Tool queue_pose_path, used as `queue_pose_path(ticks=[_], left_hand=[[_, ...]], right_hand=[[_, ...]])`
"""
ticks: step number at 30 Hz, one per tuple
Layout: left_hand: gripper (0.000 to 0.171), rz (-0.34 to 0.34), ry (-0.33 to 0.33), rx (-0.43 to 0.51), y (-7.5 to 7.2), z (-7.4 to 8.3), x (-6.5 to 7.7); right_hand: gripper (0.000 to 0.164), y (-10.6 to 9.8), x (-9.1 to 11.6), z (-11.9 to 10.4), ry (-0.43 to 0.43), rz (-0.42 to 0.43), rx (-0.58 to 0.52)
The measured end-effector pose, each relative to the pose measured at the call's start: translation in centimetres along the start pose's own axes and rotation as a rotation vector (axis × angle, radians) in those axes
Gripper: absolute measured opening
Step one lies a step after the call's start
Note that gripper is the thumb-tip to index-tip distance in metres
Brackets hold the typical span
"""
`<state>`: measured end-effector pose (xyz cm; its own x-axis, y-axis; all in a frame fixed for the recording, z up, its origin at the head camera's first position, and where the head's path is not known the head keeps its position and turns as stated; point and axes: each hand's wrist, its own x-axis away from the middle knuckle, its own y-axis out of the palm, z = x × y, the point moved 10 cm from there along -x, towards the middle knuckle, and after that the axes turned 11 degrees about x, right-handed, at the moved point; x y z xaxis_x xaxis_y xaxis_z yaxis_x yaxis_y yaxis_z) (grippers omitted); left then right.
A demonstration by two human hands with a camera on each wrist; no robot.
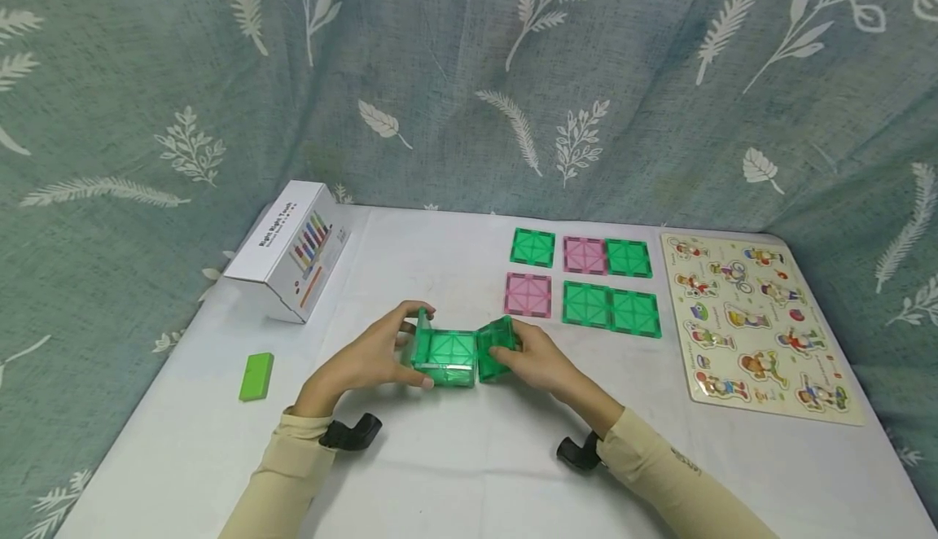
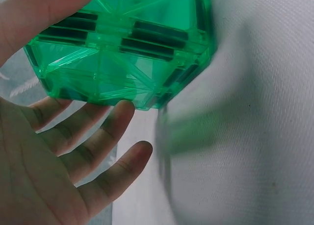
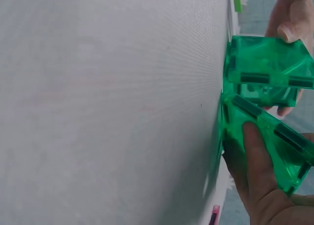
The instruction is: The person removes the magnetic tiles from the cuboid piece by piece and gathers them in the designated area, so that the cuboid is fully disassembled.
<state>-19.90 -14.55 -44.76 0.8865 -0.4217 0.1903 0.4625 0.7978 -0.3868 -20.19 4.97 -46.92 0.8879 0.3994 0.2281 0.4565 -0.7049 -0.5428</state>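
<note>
- Hands, two: left hand (image 1: pixel 374 352) grips the green tile box (image 1: pixel 450 350) mid-table (image 1: pixel 440 474); right hand (image 1: pixel 542 357) pinches one green tile piece (image 1: pixel 496 349) just beside it.
- Flat tiles: four green tiles (image 1: pixel 532 247), two pink tiles (image 1: pixel 528 294).
- Head view alone: one picture board (image 1: pixel 762 327), one white carton (image 1: pixel 289 246).
- Left wrist view alone: left palm (image 2: pixel 34 171).
</note>
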Motion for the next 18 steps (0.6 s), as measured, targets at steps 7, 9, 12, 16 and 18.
queue_pose_path(ticks=[7,9,12,16,18], left_hand=[[0.098,0.007,-0.02,-0.011,-0.3,-0.4,0.1],[0.098,0.008,-0.018,-0.012,-0.4,-0.4,0.1],[0.098,0.007,-0.01,-0.018,-0.5,-0.3,0.1],[0.098,0.02,-0.007,-0.035,-0.8,-0.2,0.1],[0.098,0.029,-0.015,-0.047,-1.0,-0.2,0.1]], right_hand=[[0.03,0.1,0.2,0.5,0.008,-0.011,-0.052],[0.03,0.1,0.2,0.7,0.022,-0.01,-0.066],[0.03,0.1,0.3,1.2,0.044,-0.004,-0.088],[0.031,-0.1,0.5,1.8,0.057,-0.002,-0.123],[0.04,-0.3,0.6,2.1,0.069,0.003,-0.14]])
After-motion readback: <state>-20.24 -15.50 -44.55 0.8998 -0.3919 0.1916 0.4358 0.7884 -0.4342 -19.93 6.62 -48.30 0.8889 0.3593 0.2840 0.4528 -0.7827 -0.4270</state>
